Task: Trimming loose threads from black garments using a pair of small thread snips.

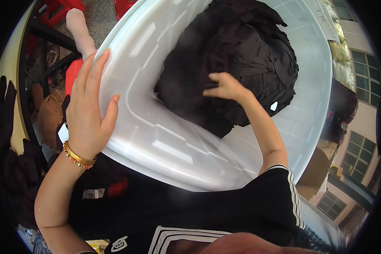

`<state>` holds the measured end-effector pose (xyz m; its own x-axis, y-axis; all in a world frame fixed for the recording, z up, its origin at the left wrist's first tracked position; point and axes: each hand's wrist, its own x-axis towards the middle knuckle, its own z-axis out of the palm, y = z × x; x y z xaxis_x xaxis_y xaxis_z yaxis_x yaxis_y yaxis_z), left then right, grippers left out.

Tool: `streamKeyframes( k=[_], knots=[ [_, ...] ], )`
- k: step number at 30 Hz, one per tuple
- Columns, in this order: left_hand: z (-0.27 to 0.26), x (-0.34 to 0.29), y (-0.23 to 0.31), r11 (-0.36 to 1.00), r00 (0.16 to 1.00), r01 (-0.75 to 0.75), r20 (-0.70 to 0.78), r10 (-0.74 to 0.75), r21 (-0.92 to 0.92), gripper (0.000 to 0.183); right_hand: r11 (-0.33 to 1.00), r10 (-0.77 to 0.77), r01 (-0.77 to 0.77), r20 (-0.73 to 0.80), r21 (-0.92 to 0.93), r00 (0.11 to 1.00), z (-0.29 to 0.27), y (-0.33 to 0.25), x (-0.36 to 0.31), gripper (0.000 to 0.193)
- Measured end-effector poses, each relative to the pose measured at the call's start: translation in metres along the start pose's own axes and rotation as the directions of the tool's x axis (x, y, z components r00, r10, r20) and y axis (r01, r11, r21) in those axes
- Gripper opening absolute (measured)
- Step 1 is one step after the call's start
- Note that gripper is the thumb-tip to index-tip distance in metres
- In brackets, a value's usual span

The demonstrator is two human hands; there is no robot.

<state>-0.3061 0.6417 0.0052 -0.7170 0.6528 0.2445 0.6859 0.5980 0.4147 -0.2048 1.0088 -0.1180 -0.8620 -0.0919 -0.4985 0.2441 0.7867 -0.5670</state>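
Observation:
A big white plastic tub (139, 114) is tilted in front of me. My left hand (89, 106) lies along its left rim, fingers stretched out and thumb apart against the outer edge. Gold bangles and a beaded bracelet circle that wrist. Inside the tub sits a large heap of black cloth pieces (258, 55), crumpled and layered together. Over the heap's near part reaches my right hand (228, 86), its fingers spread, with no cloth seen gripped between them. A small white tag (274, 106) shows on the cloth to the right of that hand.
More dark cloth (25, 182) hangs over a table edge on the left. A brown bag (51, 114), a red stool (74, 76) and a pale foot-shaped thing (80, 34) are beyond the tub's left rim. A cardboard box (317, 169) stands at the right.

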Motion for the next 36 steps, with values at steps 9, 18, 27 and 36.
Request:
streamKeyframes(
  k=[9,18,27,36],
  knots=[
    [0.005,0.001,-0.007,0.999,0.999,-0.043,-0.034,0.043,-0.018,0.067,0.775,0.138,-0.272,0.268,0.57,0.954,0.03,-0.031,-0.01,0.033],
    [0.008,0.0,-0.01,1.0,1.0,-0.011,-0.003,0.011,-0.028,0.068,0.915,0.218,-0.384,-0.644,-0.128,0.734,0.076,0.075,0.096,0.052],
    [0.004,0.007,-0.011,0.993,0.997,-0.079,0.016,0.081,-0.093,0.069,0.675,0.711,-0.665,-0.524,0.32,0.469,0.087,0.07,0.173,0.118],
    [-0.005,0.003,0.002,0.994,0.999,0.04,0.023,-0.038,-0.104,0.064,0.869,0.484,-0.485,-0.374,0.1,0.791,0.123,0.07,0.201,0.064]
  ],
)
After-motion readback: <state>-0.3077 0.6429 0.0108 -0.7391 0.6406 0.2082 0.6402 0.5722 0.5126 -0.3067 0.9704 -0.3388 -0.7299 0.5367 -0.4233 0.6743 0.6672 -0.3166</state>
